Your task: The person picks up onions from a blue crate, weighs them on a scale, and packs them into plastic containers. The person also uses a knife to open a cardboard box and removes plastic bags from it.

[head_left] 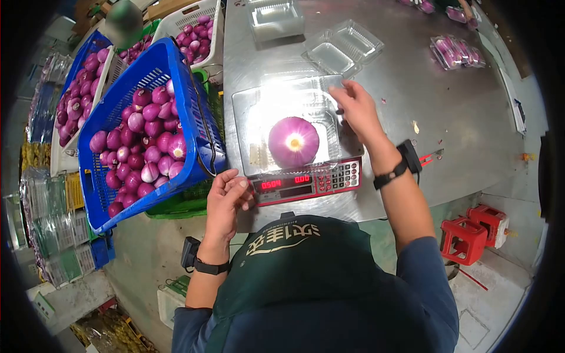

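A large peeled purple onion sits in a clear plastic container on the pan of a digital scale. Red digits on its display read about 0.504 and 0.00. My right hand hovers at the container's far right edge, fingers bent and apart, nothing visible in them. Beside the scale's near left corner is my left hand, its fingers loosely curled and apart without anything in them. Glare whitens the far part of the pan.
To the left stands a blue basket of purple onions, with more crates behind it. On the metal table lie an open clear container, stacked containers, packed onions and a red-handled tool. Red stools stand at right.
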Demonstrator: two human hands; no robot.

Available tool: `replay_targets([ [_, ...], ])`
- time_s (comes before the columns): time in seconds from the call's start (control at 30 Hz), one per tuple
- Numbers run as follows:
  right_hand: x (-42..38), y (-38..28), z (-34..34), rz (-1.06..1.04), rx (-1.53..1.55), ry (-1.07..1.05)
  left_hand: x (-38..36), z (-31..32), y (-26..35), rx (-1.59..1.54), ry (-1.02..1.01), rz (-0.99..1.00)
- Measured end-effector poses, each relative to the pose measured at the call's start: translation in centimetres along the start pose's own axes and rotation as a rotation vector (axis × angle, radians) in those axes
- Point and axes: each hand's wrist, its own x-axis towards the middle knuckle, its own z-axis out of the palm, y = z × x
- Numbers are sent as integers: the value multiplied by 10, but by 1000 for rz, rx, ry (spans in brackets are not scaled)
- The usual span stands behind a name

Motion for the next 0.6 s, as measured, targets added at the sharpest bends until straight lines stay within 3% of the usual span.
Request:
replay_targets([
  [0.07,12,-29,9,208,91,-50,0,-1,-4,-47,-27,-32],
  [0.2,37,-30,7,204,155,-161,1,14,2,-137,-187,-139],
  [0.27,6,-39,-12,21,121,-272,4,20,2,-203,-297,-144],
  [0.33,-34,-17,-34,-517,-324,-195,2,22,5,-253,-323,-111],
  [0.37,-53,11,-49,-489,-497,-256,5,21,3,-245,-314,-116],
  [0.4,-83,-13,-67,-309,-588,-474,4,21,5,-230,-316,-118],
  [0.43,-103,-26,-75,-294,-558,-605,7,21,1,-260,-333,-104],
  [0.47,-117,-39,-77,-102,-315,-706,3,31,7,-279,-247,-137],
  [0.5,-126,-16,-67,-31,-104,-677,10,31,0,-268,-287,-143],
  [0.6,-136,-5,-40,143,104,-466,34,26,-13,-160,-183,-35],
])
